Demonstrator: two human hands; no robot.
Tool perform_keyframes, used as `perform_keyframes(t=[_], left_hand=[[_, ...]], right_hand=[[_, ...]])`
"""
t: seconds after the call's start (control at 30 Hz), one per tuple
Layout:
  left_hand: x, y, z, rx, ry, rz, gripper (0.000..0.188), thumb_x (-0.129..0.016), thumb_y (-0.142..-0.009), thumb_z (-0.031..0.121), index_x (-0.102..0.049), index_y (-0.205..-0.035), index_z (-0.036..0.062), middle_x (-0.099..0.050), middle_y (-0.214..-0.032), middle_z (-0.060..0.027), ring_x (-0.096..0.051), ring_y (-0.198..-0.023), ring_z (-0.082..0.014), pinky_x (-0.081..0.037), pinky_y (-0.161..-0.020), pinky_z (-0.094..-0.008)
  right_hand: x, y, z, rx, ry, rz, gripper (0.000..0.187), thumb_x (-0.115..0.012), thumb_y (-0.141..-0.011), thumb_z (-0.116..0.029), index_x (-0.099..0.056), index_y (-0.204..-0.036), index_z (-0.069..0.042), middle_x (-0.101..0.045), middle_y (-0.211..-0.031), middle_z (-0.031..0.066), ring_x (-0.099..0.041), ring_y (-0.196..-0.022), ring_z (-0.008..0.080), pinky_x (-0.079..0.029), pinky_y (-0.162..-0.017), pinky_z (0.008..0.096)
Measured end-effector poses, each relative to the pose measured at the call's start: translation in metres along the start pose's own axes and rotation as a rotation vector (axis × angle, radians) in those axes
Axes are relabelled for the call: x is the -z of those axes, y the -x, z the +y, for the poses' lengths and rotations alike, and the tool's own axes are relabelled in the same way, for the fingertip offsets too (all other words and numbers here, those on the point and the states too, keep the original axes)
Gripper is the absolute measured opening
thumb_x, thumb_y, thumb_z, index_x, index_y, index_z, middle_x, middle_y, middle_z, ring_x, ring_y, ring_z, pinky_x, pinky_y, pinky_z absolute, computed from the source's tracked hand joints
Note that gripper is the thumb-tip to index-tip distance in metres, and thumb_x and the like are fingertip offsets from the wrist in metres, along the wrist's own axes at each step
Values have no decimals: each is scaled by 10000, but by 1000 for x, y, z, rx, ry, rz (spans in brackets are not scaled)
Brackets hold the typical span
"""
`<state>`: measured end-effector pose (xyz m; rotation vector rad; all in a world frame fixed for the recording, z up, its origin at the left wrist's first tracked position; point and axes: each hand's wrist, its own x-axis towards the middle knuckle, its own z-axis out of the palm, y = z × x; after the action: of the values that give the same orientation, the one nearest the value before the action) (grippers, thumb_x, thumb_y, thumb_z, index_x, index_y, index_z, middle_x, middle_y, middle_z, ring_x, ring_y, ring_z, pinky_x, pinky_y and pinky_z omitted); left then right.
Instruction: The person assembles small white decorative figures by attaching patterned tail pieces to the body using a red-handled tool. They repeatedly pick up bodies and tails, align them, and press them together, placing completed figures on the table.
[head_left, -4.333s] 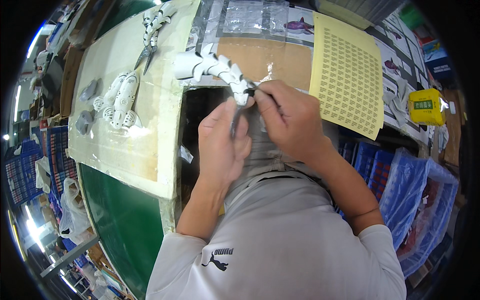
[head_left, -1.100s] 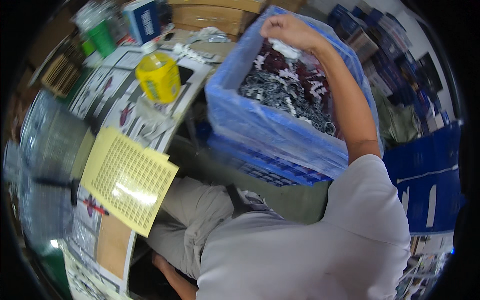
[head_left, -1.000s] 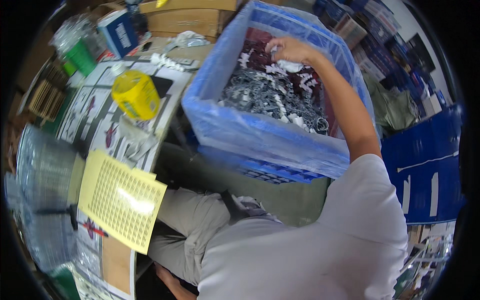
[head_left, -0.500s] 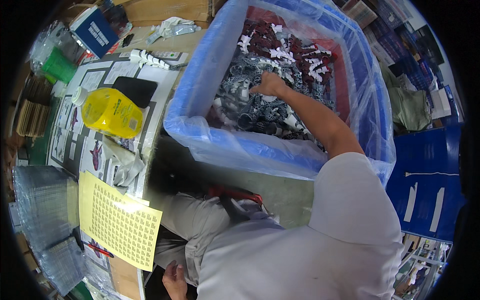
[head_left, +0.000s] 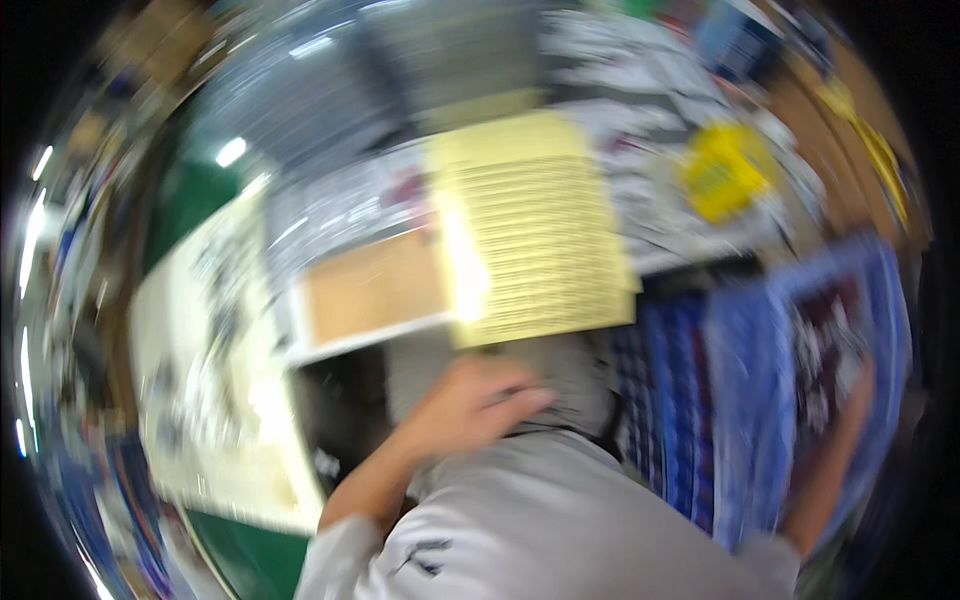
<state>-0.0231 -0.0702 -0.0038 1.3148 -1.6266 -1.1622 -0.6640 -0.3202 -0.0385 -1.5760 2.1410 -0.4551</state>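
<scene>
My left hand (head_left: 487, 402) is over my lap, just below the front edge of a stack of yellow printed sheets (head_left: 540, 225). Motion smears its fingers, and nothing can be made out in them. At the far right, my right arm reaches into the blue bin (head_left: 745, 350) lined with clear plastic. The right hand (head_left: 858, 385) is a blur beside the heap of dark red, grey and white parts (head_left: 825, 335). Whether it grips any of them does not show.
A brown board (head_left: 375, 285) lies left of the sheets. Farther right on the bench is a yellow bottle (head_left: 725, 172). Stacked clear plastic trays (head_left: 310, 105) stand behind. To the left is a pale table (head_left: 180, 330) with dark and white pieces on it.
My view has swung left, so the sheets are now central and the bin sits at the right edge. The left hand has come up over my lap; the right arm still reaches into the bin.
</scene>
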Motion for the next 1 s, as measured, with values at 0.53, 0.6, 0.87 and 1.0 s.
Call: perform_keyframes(t=[0.53,0.6,0.87,1.0], left_hand=[[56,72,-18,-684,1015,755,654,-601,-1102,278,-304,-1648,76,-595,-1453,-205,-585,-1361,-301,-456,-1173,-459],[57,93,-23,-634,1054,883,587,-555,-1113,224,-317,-1637,108,-634,-1376,-249,-626,-1308,-349,-494,-1137,-495],[75,97,-48,-449,1351,964,349,-532,-1115,279,-446,-1389,81,-673,-1140,-172,-747,-993,-365,-649,-808,-470],[76,68,-46,-211,1342,923,334,-488,-1135,318,-476,-1370,81,-673,-1115,-131,-730,-876,-303,-624,-647,-403]], right_hand=[[-234,339,-457,-316,-1139,-2096,529,-512,-1032,-427,-512,-1314,22,-614,-889,115,-497,-465,158,-390,-392,325],[-259,366,-455,-443,-1155,-2146,516,-493,-1058,-401,-494,-1350,25,-604,-929,137,-484,-458,159,-376,-381,314],[-280,331,-466,50,-700,-1217,373,-556,-1106,-338,-735,-1125,-11,-724,-939,57,-694,-789,126,-565,-711,276],[-241,309,-500,514,-1249,-1007,346,-482,-1152,-303,-688,-1123,-26,-684,-966,37,-653,-857,100,-546,-790,282]])
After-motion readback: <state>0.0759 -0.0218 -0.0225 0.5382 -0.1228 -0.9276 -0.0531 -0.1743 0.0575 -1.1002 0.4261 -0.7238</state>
